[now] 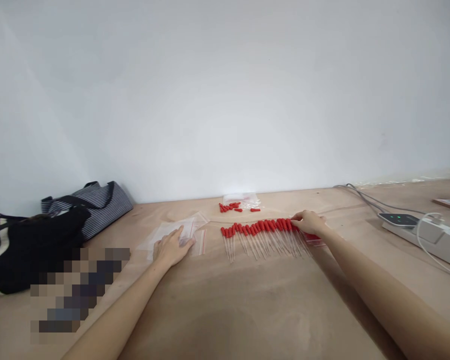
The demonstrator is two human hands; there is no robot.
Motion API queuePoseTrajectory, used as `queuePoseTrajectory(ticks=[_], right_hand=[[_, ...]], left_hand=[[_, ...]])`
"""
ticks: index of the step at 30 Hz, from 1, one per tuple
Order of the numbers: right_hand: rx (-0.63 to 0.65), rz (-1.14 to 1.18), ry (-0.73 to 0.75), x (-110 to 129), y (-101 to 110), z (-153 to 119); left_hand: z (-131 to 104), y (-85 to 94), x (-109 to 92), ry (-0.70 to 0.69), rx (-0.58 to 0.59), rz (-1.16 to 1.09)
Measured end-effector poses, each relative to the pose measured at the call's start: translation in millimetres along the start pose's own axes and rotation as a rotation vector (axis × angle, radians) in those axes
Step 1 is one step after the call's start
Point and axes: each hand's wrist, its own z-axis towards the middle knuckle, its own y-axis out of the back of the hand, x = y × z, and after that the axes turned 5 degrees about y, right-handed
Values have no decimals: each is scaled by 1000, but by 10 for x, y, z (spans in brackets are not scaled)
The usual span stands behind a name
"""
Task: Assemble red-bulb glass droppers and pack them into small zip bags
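A row of glass droppers with red rubber bulbs lies side by side on the wooden table, thin tips pointing toward me. At the right end of this row, my right hand has its fingers closed at the red bulb of a dropper; its thumb is partly hidden. To the left, my left hand rests with fingers spread on a loose pile of clear zip bags. Something red in a clear bag lies partly under my right hand.
Behind the row are loose red bulbs and a clear bag with thin glass tubes. Striped and black bags stand at the left. A power strip with cables and a small black device sits at the right.
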Motion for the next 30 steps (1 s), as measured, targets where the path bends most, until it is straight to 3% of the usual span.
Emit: queuePoseTrajectory(ticks=[6, 11, 15, 18, 20, 24, 27, 30], right_hand=[[-59, 198, -53, 34, 2, 10], [-135, 503, -38, 13, 198, 6], [-235, 780, -41, 31, 384, -59], [-264, 949, -43, 120, 407, -192], [-240, 1038, -31, 209, 346, -313], [-190, 1152, -15, 393, 120, -583], [-126, 1244, -14, 492, -39, -782], [-26, 1347, -36, 547, -148, -951]], left_hand=[[102, 63, -90, -4, -28, 92], [53, 263, -120, -54, -114, 133], [-354, 407, -238, -276, -200, 139], [-844, 377, -398, -658, -278, 114], [-1144, 327, -507, -811, -291, 8], [-1391, 275, -619, -901, -69, -302], [-1294, 237, -599, -954, 107, -353], [-1175, 154, -560, -900, 274, -372]])
